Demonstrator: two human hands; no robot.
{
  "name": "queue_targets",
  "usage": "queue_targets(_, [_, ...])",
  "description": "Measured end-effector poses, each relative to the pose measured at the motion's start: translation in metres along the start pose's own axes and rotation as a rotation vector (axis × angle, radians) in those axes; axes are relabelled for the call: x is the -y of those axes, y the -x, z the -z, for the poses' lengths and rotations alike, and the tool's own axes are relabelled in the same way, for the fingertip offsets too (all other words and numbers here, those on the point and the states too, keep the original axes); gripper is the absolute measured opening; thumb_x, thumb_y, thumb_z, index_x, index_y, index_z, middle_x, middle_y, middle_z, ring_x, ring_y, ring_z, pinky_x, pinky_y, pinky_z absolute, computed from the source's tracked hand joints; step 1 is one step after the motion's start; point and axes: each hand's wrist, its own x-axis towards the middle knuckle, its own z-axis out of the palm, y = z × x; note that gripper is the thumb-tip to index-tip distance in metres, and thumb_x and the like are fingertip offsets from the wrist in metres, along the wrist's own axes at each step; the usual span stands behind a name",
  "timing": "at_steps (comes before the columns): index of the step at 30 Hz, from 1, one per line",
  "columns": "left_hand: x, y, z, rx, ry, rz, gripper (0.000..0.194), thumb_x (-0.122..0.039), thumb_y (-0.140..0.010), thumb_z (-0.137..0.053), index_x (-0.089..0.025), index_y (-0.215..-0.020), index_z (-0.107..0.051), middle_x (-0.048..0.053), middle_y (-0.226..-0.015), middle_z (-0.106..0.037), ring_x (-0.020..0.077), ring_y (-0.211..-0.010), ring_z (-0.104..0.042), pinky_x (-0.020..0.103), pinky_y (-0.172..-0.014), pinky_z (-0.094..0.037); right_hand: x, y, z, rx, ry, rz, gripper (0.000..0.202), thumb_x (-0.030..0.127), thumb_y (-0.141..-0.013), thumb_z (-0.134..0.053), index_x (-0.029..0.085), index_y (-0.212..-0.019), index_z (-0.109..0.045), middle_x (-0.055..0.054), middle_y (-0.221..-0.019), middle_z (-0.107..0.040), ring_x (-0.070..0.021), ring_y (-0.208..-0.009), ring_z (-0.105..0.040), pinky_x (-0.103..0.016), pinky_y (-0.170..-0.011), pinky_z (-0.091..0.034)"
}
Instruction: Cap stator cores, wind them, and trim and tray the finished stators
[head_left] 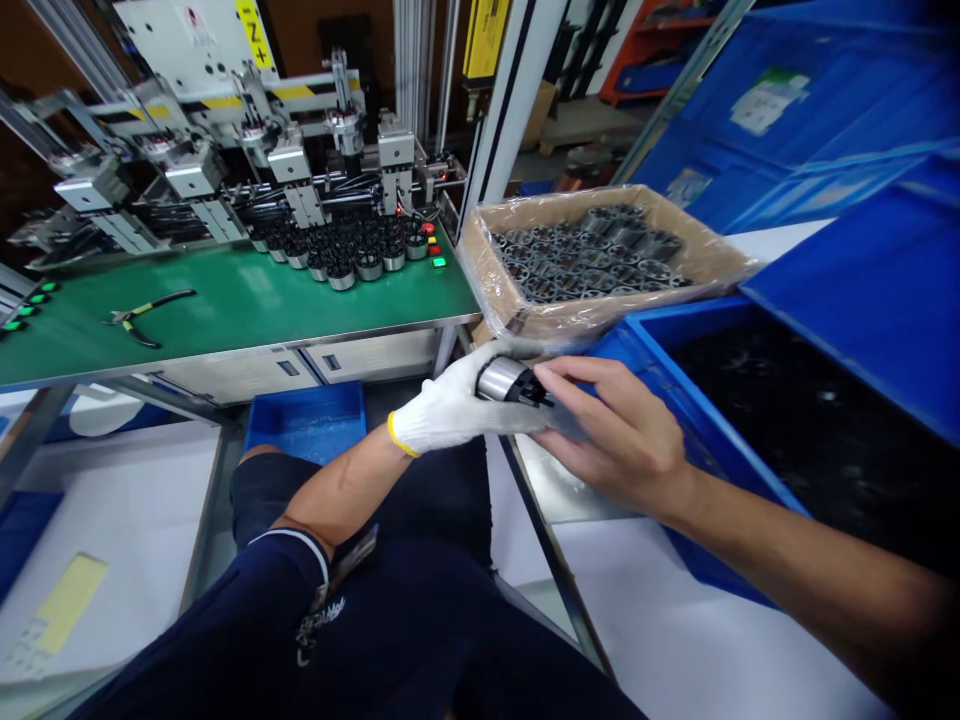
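Note:
My left hand, in a white glove with a yellow cuff, is wrapped round a silver metal cylinder with black plastic parts at its right end. My bare right hand is at that black end, its thumb and fingers bent together against the black part. The cylinder lies roughly sideways between both hands, above the gap between the green bench and the right-hand table. My right fingertips are partly hidden behind the part and the glove.
Many similar cylinders stand on the green bench, near pliers and a machine. A lined carton of dark metal parts stands beyond my hands. An open blue bin of black parts is at right.

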Motion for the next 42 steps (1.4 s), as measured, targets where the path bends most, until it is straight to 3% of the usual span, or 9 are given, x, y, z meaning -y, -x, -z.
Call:
queue_targets(12, [0.009, 0.004, -0.009, -0.129, 0.016, -0.075, 0.075, -0.03, -0.065, -0.09, -0.018, -0.133, -0.06, 0.01, -0.125, -0.071, 0.0259, -0.108, -0.071, 0.039, -0.095, -0.06, -0.001, -0.001, 0.0, 0.021, -0.168, -0.096, 0.07, 0.022, -0.089, -0.079, 0.025, -0.154, -0.052, -0.015, -0.123, -0.067, -0.0306, -0.113, -0.068, -0.045, -0.095, -0.062])
queue_targets(15, [0.007, 0.008, -0.006, -0.183, -0.213, -0.207, 0.081, -0.028, -0.07, -0.086, -0.021, -0.144, -0.054, 0.009, -0.128, -0.071, 0.0245, -0.108, -0.071, 0.039, -0.099, -0.059, -0.003, -0.001, 0.003, 0.018, -0.464, -0.432, 0.053, 0.037, -0.092, -0.077, 0.026, -0.141, -0.061, -0.012, -0.126, -0.067, -0.0274, -0.113, -0.07, -0.042, -0.094, -0.063])
queue_targets(19, [0.0, 0.012, -0.007, -0.2, -0.471, -0.325, 0.085, -0.028, -0.068, -0.086, -0.023, -0.146, -0.052, 0.009, -0.135, -0.069, 0.0273, -0.115, -0.07, 0.042, -0.107, -0.056, 0.0, -0.004, 0.001, 0.187, -0.929, -0.975, 0.038, 0.054, -0.086, -0.079, 0.021, -0.102, -0.07, -0.005, -0.093, -0.075, -0.0193, -0.084, -0.074, -0.029, -0.075, -0.063])
queue_targets(23, [-0.01, 0.012, -0.011, -0.184, -0.547, -0.143, 0.096, -0.033, -0.065, -0.091, -0.026, -0.151, -0.05, 0.009, -0.139, -0.067, 0.0296, -0.116, -0.07, 0.045, -0.107, -0.056, 0.001, -0.005, -0.002, 0.205, -0.956, -1.179, 0.045, 0.06, -0.077, -0.083, 0.018, -0.084, -0.07, -0.004, -0.074, -0.073, -0.0168, -0.068, -0.07, -0.025, -0.063, -0.057])
queue_targets(25, [-0.013, 0.011, -0.011, -0.153, -0.486, 0.002, 0.105, -0.035, -0.064, -0.093, -0.028, -0.156, -0.044, 0.008, -0.135, -0.069, 0.0291, -0.114, -0.071, 0.045, -0.105, -0.057, -0.002, -0.004, -0.001, 0.137, -0.738, -1.09, 0.034, 0.052, -0.082, -0.078, 0.02, -0.087, -0.07, -0.003, -0.074, -0.074, -0.0169, -0.065, -0.069, -0.027, -0.062, -0.057])
queue_targets(27, [-0.011, 0.01, -0.011, -0.145, -0.444, 0.063, 0.099, -0.036, -0.067, -0.091, -0.026, -0.155, -0.046, 0.007, -0.129, -0.072, 0.0279, -0.112, -0.071, 0.044, -0.106, -0.057, -0.005, -0.004, 0.0, 0.078, -0.433, -0.799, 0.015, 0.037, -0.086, -0.072, 0.023, -0.089, -0.07, -0.003, -0.08, -0.076, -0.0183, -0.069, -0.071, -0.03, -0.065, -0.058])
queue_targets(31, [0.01, 0.008, -0.008, -0.177, -0.397, -0.1, 0.081, -0.037, -0.074, -0.087, -0.021, -0.147, -0.053, 0.009, -0.131, -0.071, 0.0278, -0.117, -0.069, 0.044, -0.11, -0.054, -0.006, -0.006, 0.002, -0.003, -0.123, -0.231, 0.016, 0.015, -0.087, -0.07, 0.023, -0.101, -0.067, -0.005, -0.091, -0.076, -0.0189, -0.083, -0.074, -0.029, -0.074, -0.061])
queue_targets(36, [0.025, 0.009, -0.003, -0.094, -0.289, -0.358, 0.08, -0.031, -0.077, -0.085, -0.024, -0.148, -0.05, 0.011, -0.148, -0.06, 0.0301, -0.135, -0.061, 0.046, -0.118, -0.047, -0.001, -0.011, 0.005, -0.035, -0.159, -0.167, 0.021, 0.011, -0.093, -0.071, 0.022, -0.108, -0.063, -0.005, -0.089, -0.075, -0.017, -0.081, -0.074, -0.028, -0.071, -0.063])
queue_targets(42, [0.004, 0.012, -0.007, -0.033, -0.335, -0.057, 0.093, -0.036, -0.066, -0.092, -0.023, -0.148, -0.051, 0.009, -0.136, -0.069, 0.0298, -0.119, -0.069, 0.044, -0.106, -0.056, -0.007, -0.003, 0.007, -0.017, 0.049, 0.002, 0.015, 0.012, -0.091, -0.074, 0.022, -0.102, -0.069, -0.005, -0.089, -0.075, -0.0181, -0.08, -0.074, -0.029, -0.067, -0.064])
